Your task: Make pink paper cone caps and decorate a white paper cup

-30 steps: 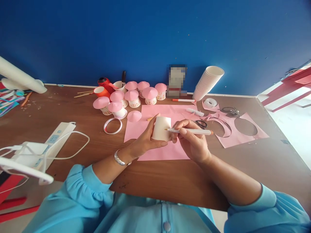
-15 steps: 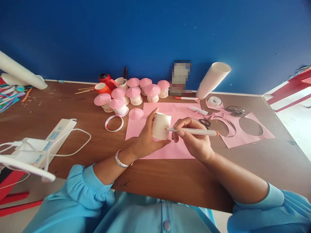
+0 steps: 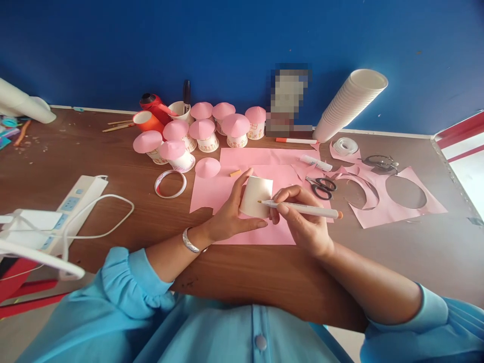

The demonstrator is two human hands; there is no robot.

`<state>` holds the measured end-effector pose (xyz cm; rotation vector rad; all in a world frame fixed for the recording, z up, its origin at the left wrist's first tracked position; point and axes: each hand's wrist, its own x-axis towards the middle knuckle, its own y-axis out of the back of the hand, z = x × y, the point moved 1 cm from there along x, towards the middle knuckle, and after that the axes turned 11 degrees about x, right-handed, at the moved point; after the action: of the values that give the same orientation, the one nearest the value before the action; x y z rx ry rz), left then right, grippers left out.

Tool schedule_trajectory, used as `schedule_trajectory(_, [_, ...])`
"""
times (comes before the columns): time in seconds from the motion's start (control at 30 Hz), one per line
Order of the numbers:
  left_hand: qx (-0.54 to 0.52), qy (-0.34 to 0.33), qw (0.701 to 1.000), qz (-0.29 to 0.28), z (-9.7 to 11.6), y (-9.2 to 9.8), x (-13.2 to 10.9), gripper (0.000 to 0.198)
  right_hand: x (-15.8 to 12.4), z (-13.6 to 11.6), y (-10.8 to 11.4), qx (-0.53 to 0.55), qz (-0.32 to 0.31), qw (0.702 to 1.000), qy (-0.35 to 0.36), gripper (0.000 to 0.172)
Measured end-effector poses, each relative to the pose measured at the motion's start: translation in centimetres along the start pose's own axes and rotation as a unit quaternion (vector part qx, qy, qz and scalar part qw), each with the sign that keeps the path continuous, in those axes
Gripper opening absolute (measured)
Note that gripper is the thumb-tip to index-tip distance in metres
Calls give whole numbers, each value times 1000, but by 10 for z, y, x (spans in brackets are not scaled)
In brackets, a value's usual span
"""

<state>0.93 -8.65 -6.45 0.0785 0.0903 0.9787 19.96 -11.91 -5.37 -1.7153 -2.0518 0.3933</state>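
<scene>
A plain white paper cup (image 3: 254,195) is gripped in my left hand (image 3: 231,214), thumb below and fingers behind it. My right hand (image 3: 304,222) holds a white marker (image 3: 308,208) with an orange end, its tip at the cup's side. Whether the tip touches is hard to tell, and no mark shows on the cup. Under both hands lies pink paper (image 3: 206,194). Behind them stand several decorated cups topped with pink paper cones (image 3: 236,124). A loose pink cone (image 3: 207,168) sits on the left of the paper. Black-handled scissors (image 3: 321,187) rest beyond my right hand.
A tall stack of white cups (image 3: 350,103) leans against the blue wall. Cut pink scraps (image 3: 397,201) and a tape roll (image 3: 345,146) lie to the right. On the left are a ring of tape (image 3: 170,184), a power strip (image 3: 73,212) and looping white cable (image 3: 128,212).
The camera view has shifted slightly, bringing the scissors and a small yellowish piece on the paper into sight. Both hands keep their holds, with the marker tip still by the cup.
</scene>
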Motion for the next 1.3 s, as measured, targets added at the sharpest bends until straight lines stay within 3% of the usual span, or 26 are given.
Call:
schedule_trajectory(0.17, [-31,25,999,1,-1,3,0,117,4,-3,2,-5,-1,1000,7,8])
schedule_trajectory(0.3, [-2,16,1000,0,-2,5,0,119,4,-10,3,-82,-15,996,42,6])
schedule_trajectory(0.43, [17,3,1000,1,-3,6,1,118,2,-15,1,-191,-74,974,100,4])
schedule_trajectory(0.57, [25,5,1000,12,-3,5,1,117,2,-16,-3,-226,-116,956,144,6])
schedule_trajectory(0.83, [39,-23,999,6,-6,3,2,116,-1,-20,-8,-306,-123,930,161,8])
schedule_trajectory(0.93, [52,-24,998,4,-5,3,1,116,-1,-16,-4,-248,-100,955,130,4])
schedule_trajectory(1.07, [53,-18,998,7,-4,3,0,115,6,-5,5,-67,-22,995,66,8])
schedule_trajectory(1.17, [45,-19,999,6,-5,5,1,114,14,1,9,35,34,998,31,14])
schedule_trajectory(1.3, [44,-31,999,0,-5,7,3,113,19,1,6,82,67,994,-4,16])
